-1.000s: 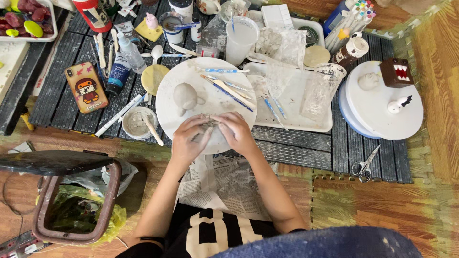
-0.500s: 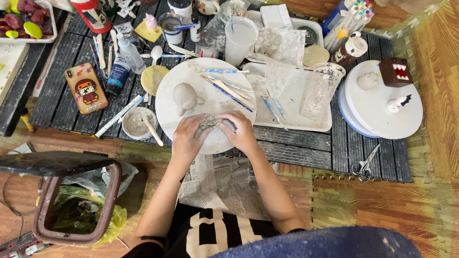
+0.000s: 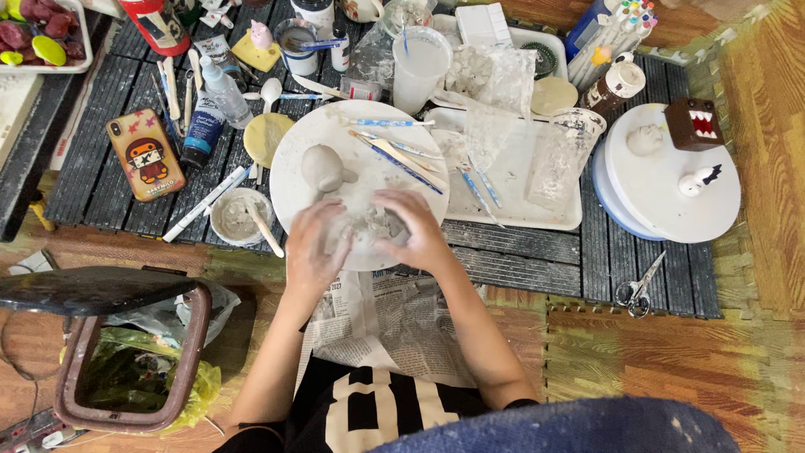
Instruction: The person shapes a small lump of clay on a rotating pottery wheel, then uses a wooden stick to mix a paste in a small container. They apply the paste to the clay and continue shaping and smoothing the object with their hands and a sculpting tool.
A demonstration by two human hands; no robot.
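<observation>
Clay lump (image 3: 369, 225) is sitting on the white round board (image 3: 335, 134) at the worktop's (image 3: 520, 260) near edge. I'm seeing both hands cupping it: left hand (image 3: 314, 247) and right hand (image 3: 415, 231), each grip curling partway closed, fingers pressing its sides. Smaller clay ball (image 3: 321, 166) is lying just beyond.

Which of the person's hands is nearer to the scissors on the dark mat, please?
The right hand. It works grey clay on the round white board, with the scissors farther to its right; the left hand is farther still.
</observation>
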